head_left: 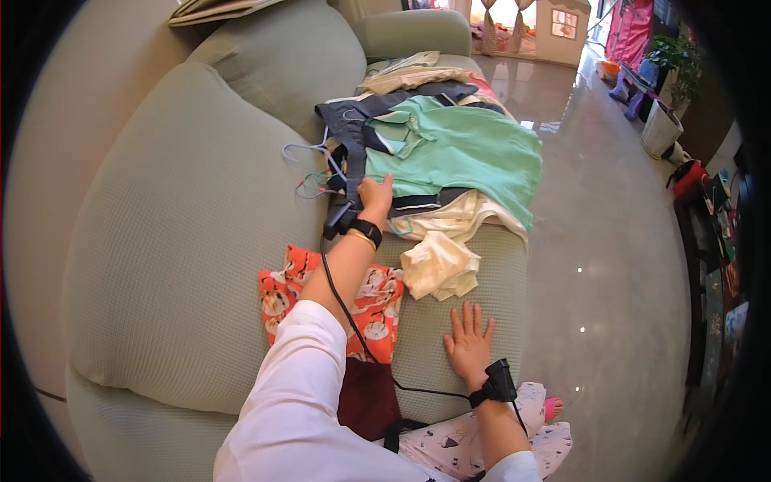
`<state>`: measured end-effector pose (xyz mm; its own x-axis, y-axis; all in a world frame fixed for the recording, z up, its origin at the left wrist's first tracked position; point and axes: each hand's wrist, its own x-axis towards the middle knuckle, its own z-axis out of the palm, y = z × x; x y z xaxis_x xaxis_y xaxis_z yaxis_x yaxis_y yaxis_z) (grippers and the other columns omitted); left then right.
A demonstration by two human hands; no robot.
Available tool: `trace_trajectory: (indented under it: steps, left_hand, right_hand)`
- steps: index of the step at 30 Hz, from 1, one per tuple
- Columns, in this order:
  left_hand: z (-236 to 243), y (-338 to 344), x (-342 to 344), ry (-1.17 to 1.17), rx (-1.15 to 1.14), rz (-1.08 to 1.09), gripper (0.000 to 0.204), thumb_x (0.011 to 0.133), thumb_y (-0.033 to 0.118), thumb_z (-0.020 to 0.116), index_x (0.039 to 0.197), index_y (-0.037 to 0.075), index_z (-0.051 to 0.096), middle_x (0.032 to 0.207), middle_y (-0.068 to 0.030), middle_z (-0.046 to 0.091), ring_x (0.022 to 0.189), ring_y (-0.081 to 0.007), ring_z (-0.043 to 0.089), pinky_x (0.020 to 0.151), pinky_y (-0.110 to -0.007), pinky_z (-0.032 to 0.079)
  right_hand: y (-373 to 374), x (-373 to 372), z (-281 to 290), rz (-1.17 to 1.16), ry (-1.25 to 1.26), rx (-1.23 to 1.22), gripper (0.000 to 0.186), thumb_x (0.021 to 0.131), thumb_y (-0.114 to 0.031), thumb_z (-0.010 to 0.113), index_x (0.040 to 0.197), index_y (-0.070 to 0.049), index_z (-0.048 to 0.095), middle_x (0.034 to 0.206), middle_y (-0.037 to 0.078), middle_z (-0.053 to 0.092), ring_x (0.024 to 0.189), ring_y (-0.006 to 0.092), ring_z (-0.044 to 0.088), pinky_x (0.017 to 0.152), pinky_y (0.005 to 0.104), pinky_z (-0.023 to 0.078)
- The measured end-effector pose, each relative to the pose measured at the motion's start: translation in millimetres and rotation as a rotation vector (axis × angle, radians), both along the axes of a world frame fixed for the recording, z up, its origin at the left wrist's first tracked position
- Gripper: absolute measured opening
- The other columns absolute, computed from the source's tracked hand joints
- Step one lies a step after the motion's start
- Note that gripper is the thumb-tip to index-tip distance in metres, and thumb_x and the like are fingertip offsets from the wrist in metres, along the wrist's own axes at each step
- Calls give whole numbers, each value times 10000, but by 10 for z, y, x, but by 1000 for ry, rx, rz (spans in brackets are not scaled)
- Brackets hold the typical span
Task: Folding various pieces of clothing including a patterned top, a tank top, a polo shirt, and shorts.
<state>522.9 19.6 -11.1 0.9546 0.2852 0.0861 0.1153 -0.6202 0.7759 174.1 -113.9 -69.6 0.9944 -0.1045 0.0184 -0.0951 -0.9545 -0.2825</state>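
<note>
White sleeve (273, 394) is leading to the left hand (374, 195) touching a green shirt (466, 149), grip unclear, while drooping cord (401, 388) toward the wide-spread right hand (471, 347) could be snagging orange cloth (381, 301).

- Left hand (374, 197), centre of frame: bare; black boxy device (340, 218) on a black wrist strap (368, 230), gold-coloured bracelet (363, 239) beside it.
- Right hand (469, 347), lower right of centre: bare; black strapped wrist unit (499, 381).
- Thin black cable (426, 391) between wrists.
- White top (297, 394), lower centre, plain sleeves.
- Pale trousers (450, 435), bottom edge, small dark prints.
- Pink footwear (551, 408), lower right.
</note>
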Motion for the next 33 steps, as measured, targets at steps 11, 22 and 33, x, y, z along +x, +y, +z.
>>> trace_trajectory:
  steps: [11,22,33]
  left_hand:
    - [378,-529,63,106,-825,-129,300,774,116,525,1030,-38,547,967,-161,584,864,-274,571,754,-355,444]
    - [1845,-862,-2020,163,-719,-1409,440,619,-57,400,1040,4,513,894,-3,527,831,-91,479,731,-202,381]
    - [1588,-1484,-3726,1,-311,-1856,384,656,37,531,1038,2,522,996,-56,540,951,-154,485,838,-269,370]
  right_hand:
    - [-53,82,-103,29,158,108,588,866,-414,396,1379,-176,236,1463,60,110,1352,233,52,1050,530,8]
    - [-1197,-1390,1764,-620,-1050,267,443,833,-130,532,1223,35,403,1225,197,449,1143,341,419,979,407,302]
    - [-1024,-3570,2351,-849,-508,774,402,808,-142,608,1163,4,487,864,20,579,766,93,516,688,227,423]
